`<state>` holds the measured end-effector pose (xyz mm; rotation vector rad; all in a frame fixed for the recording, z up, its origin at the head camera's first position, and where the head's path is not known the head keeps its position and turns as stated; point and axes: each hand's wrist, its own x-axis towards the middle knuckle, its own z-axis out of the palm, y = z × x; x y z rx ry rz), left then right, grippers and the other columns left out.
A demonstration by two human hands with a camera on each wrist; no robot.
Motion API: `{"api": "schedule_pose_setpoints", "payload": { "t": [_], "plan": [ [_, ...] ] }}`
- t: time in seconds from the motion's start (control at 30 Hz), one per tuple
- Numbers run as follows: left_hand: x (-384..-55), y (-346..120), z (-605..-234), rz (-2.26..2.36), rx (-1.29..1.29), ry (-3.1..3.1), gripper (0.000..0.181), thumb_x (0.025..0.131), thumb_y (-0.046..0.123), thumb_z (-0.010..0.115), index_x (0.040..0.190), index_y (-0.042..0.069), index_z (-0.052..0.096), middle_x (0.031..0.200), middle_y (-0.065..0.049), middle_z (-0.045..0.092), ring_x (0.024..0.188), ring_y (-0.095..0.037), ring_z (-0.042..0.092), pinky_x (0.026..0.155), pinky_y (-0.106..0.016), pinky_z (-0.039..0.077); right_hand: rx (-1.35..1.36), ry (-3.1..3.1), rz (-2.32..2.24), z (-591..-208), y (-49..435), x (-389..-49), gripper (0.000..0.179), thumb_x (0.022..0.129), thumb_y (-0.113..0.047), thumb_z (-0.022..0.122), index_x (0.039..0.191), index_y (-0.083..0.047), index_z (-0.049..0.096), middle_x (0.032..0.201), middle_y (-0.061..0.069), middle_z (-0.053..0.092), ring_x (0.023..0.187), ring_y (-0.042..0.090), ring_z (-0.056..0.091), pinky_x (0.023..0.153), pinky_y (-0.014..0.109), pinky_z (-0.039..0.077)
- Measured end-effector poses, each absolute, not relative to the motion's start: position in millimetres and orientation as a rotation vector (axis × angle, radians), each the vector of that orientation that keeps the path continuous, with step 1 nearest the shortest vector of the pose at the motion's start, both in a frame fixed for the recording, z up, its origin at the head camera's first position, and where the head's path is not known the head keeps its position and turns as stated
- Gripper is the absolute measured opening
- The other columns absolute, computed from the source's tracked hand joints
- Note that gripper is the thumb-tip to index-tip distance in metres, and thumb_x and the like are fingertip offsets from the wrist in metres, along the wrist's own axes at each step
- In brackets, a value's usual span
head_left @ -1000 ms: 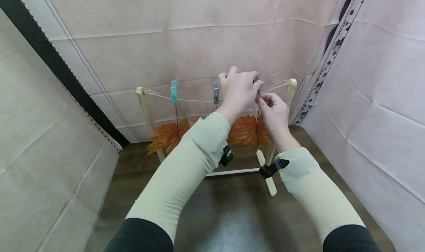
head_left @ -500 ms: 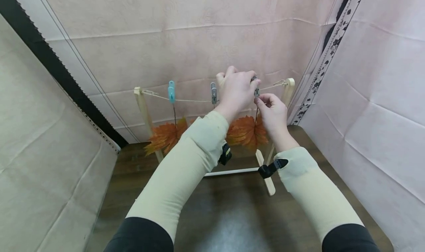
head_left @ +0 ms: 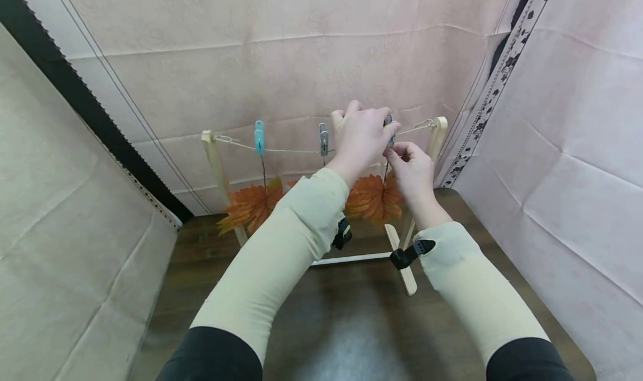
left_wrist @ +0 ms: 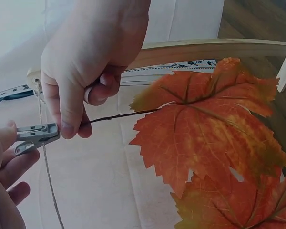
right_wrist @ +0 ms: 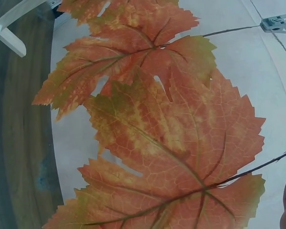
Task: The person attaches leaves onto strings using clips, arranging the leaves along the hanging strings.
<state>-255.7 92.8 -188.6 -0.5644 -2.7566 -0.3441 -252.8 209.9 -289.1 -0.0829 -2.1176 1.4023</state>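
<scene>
My left hand (head_left: 360, 135) holds a grey clothespin (left_wrist: 37, 134) between thumb and fingers, at the string on the right part of the line. Just below it, my right hand (head_left: 414, 172) pinches the dark stem (left_wrist: 126, 115) of an orange artificial maple leaf (head_left: 374, 198) close to the clothespin's tip. The left wrist view shows the fingertips right beside that tip; whether the stem lies inside its jaws is hidden. The leaf hangs down from the right hand's fingers.
A wooden stand (head_left: 438, 138) carries the string. A blue clothespin (head_left: 259, 137) holds another orange leaf (head_left: 251, 205) at left; a second grey clothespin (head_left: 324, 139) sits mid-line, its leaf mostly behind the left arm. Cloth walls (head_left: 281, 80) surround the brown wooden tabletop (head_left: 351, 325).
My left hand and the grey clothespin shift slightly to the right in the last half second. The right hand stays nearly still, pinching the stem.
</scene>
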Motion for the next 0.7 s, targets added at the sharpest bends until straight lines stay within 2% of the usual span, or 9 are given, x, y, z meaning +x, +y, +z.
{"api": "schedule_pose_setpoints", "payload": {
  "t": [0.23, 0.37, 0.7],
  "plan": [
    [-251.8, 91.3, -188.3, -0.222, -0.615, -2.757, 0.041, 0.086, 0.055, 0.034, 0.119, 0.035, 0.048, 0.101, 0.018, 0.057, 0.099, -0.011, 0.035, 0.082, -0.037, 0.020, -0.068, -2.112, 1.417, -290.4, 210.8, -252.8, 0.032, 0.077, -0.041, 0.062, 0.087, -0.010, 0.062, 0.066, 0.000, 0.056, 0.056, 0.018, 0.051, 0.050, 0.022, 0.039],
    [-252.1, 89.8, -189.0, -0.235, -0.615, -2.768, 0.041, 0.086, 0.055, 0.035, 0.120, 0.036, 0.047, 0.101, 0.018, 0.057, 0.098, -0.011, 0.035, 0.083, -0.038, 0.019, -0.069, -2.139, 1.402, -291.8, 210.7, -252.9, 0.032, 0.077, -0.041, 0.061, 0.087, -0.011, 0.062, 0.066, 0.000, 0.056, 0.057, 0.017, 0.052, 0.052, 0.022, 0.040],
    [-253.8, 90.0, -192.6, -0.243, -0.651, -2.764, 0.032, 0.088, 0.049, 0.038, 0.112, 0.035, 0.052, 0.094, 0.017, 0.057, 0.096, -0.011, 0.034, 0.084, -0.039, 0.019, -0.061, -2.209, 1.321, -296.9, 212.5, -251.6, 0.037, 0.077, -0.048, 0.057, 0.087, -0.014, 0.063, 0.070, 0.002, 0.056, 0.061, 0.013, 0.049, 0.056, 0.024, 0.040]
  ]
}}
